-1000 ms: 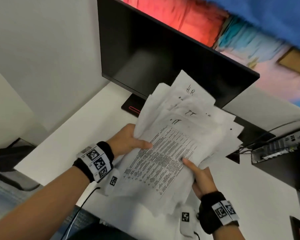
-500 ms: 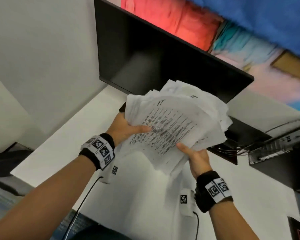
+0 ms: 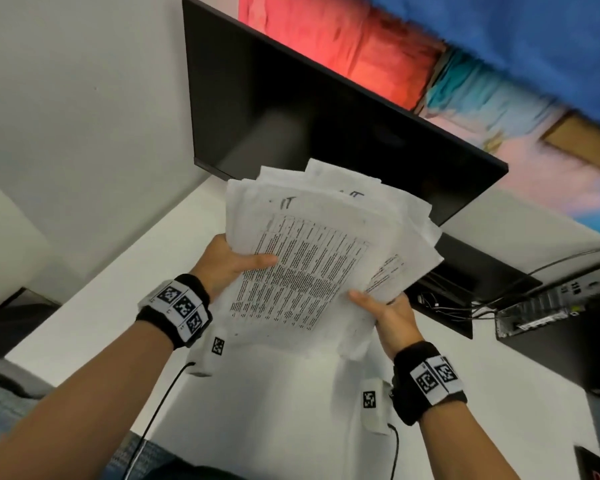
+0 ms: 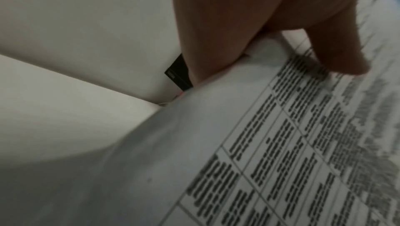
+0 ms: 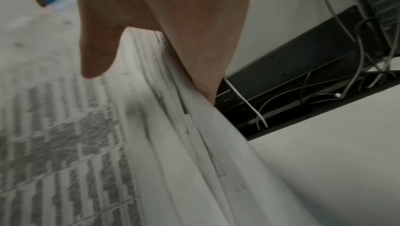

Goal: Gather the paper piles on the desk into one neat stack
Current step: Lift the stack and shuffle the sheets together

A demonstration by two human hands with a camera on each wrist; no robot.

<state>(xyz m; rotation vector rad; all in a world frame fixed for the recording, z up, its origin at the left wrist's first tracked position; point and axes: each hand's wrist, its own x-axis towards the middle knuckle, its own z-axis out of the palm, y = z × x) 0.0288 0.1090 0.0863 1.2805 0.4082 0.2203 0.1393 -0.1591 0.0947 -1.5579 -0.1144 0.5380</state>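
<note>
I hold one uneven stack of white paper sheets (image 3: 312,258) in the air above the white desk (image 3: 84,313), in front of the monitor. The top sheet carries a printed table, and sheets behind it fan out at the far and right edges. My left hand (image 3: 232,265) grips the stack's left edge, thumb on the top sheet (image 4: 281,144) and fingers hidden underneath. My right hand (image 3: 385,313) grips the lower right edge the same way, thumb on the paper (image 5: 65,127). Loose sheet edges (image 5: 194,144) show beside the right palm.
A black monitor (image 3: 326,112) stands right behind the stack. A dark device with tangled cables (image 3: 534,306) sits at the right, by a dark slot in the desk (image 5: 292,89). A grey wall (image 3: 66,98) runs along the left.
The stack has tipped up and swung: a second ago it leaned toward me, then lay flatter, and now it stands more upright with its sheets drawn closer together. Both hands kept their grip.
</note>
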